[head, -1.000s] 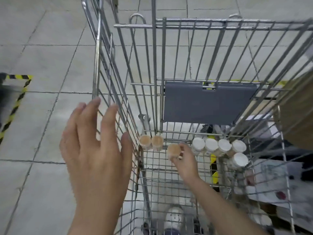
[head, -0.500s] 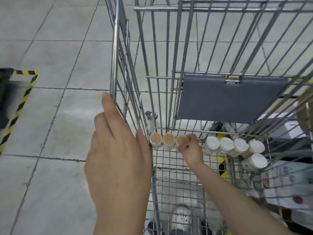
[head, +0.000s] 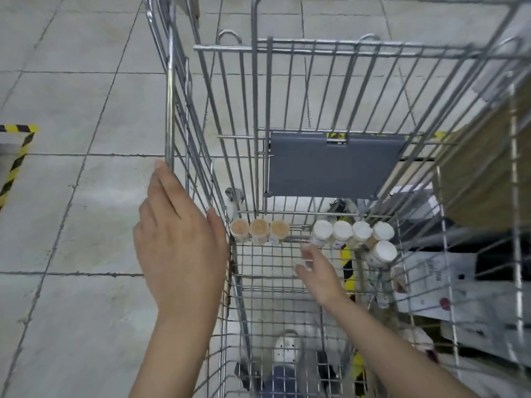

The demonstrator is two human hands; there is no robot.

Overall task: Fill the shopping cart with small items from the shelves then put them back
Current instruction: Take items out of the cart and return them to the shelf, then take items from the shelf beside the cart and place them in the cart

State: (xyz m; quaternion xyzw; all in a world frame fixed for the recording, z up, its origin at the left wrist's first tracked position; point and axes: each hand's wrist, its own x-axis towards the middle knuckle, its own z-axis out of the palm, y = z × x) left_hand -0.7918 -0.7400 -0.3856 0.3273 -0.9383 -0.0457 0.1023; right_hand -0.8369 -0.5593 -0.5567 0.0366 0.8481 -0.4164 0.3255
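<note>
I look down into a wire shopping cart [head: 169, 81]. Three small jars with tan tops [head: 260, 229] stand in a row at the far left of the cart floor. Several white-lidded jars [head: 352, 231] stand to their right. My left hand [head: 178, 237] rests flat with straight fingers against the outside of the cart's left wall, fingertips at the top rail. My right hand [head: 314, 268] is inside the cart, a little nearer than the jars, fingers relaxed and holding nothing.
A grey plastic flap [head: 333, 165] hangs on the cart's far wall. Grey tiled floor with yellow-black tape [head: 15, 156] lies at the left. Cardboard [head: 488, 168] and printed boxes [head: 448, 282] stand right of the cart. My shoe [head: 284, 349] shows beneath.
My right hand set the third tan-topped jar beside the other two, let go and drew back toward me. My left hand came to rest on the cart's left wall.
</note>
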